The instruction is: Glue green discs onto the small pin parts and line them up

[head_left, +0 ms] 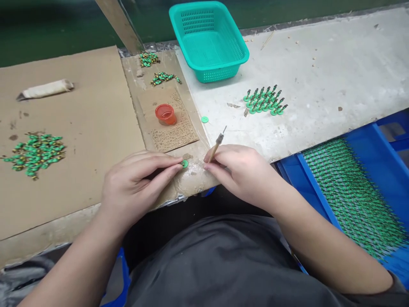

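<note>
My left hand (136, 183) is closed in a pinch at the table's front edge, holding a small green disc (185, 163) between thumb and fingertips. Whether a figure is attached to that disc is hidden by the fingers. Just to the right, my right hand (244, 170) grips a thin wooden-handled tool (214, 152) with a fine metal needle tip pointing up and away. Beyond the hands stands a small red cup (165, 113) with some clear liquid. A loose green disc (205, 120) lies flat to the right of the cup.
Several tiny figures on green bases (264, 102) stand at the right. Loose green pieces lie in a large pile (36, 153) and two small heaps. A teal basket (211, 68) sits behind; a wrapped roll (47, 89) lies left. Blue crates (319, 192) hold many green-based pieces.
</note>
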### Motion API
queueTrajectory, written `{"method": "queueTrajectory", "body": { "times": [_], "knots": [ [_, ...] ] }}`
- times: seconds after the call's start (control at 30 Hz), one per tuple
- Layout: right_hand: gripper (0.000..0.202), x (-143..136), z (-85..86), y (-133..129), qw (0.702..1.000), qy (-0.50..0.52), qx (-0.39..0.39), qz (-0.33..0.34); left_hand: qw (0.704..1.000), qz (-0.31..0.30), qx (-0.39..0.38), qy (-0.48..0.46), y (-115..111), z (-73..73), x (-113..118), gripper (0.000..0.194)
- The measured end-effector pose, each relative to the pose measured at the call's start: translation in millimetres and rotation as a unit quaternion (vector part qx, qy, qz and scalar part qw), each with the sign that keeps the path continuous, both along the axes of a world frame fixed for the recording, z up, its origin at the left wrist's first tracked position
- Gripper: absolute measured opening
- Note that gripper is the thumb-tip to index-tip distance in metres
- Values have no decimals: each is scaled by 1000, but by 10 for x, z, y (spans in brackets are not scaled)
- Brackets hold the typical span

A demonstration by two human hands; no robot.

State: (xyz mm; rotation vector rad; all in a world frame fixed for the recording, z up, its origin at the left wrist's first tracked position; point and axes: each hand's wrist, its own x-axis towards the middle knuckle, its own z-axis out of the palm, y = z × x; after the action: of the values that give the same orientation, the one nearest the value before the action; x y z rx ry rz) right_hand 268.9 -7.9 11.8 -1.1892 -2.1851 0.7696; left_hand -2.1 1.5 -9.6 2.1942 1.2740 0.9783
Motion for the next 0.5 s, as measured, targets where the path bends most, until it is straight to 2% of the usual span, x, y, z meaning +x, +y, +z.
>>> {"method": "queueTrajectory", "body": {
  "times": [0.1, 0.27, 0.37, 0.5],
  "knots": [
    [17, -43, -20, 40, 1000, 12, -8, -4, 1000, -9, 11, 5, 2, -7, 1, 13],
    [21, -264, -194, 60, 990, 127, -39, -50, 1000, -10, 10, 0, -4, -9, 11, 8],
    [24, -351, -246, 61, 990, 134, -1, -40, 1000, 7, 1, -1, -14, -6, 26, 8],
    [26, -365, -234, 74, 993, 112, 35, -23, 999, 34, -21, 0, -21, 13, 56, 12]
  ]
}}
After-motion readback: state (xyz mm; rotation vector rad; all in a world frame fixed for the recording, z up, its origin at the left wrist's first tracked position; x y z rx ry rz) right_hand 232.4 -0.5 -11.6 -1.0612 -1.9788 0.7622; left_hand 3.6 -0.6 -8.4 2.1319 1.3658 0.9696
